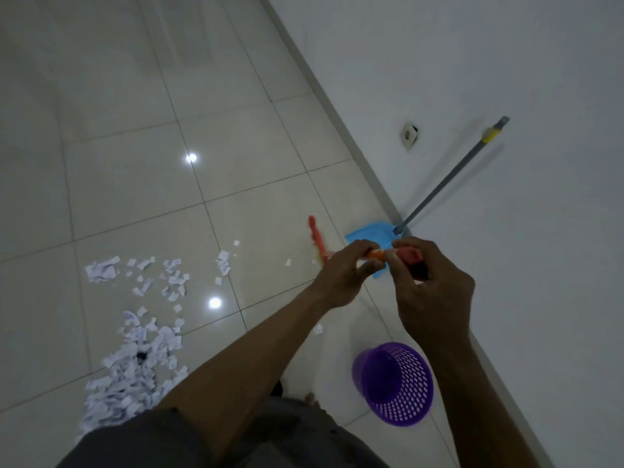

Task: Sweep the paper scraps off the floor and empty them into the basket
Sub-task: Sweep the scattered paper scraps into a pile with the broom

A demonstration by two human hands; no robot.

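Both my hands hold an orange broom; its handle (378, 254) shows between them and its blurred orange bristle end (315, 236) reaches toward the floor. My left hand (344, 275) grips the handle lower down, and my right hand (429, 282) grips the reddish top end. Behind them, a blue dustpan (368, 235) stands on the floor, its grey handle (452, 177) leaning on the wall. White paper scraps (135, 359) lie in a heap at the lower left, with several loose ones (223, 261) nearer the broom. A purple mesh basket (395, 383) stands by the wall near my feet.
The floor is glossy pale tile (135, 146) with two light reflections. A white wall (489, 79) runs along the right with a grey skirting, and a small round socket (409, 133) sits on it. My dark shorts (169, 440) fill the bottom edge.
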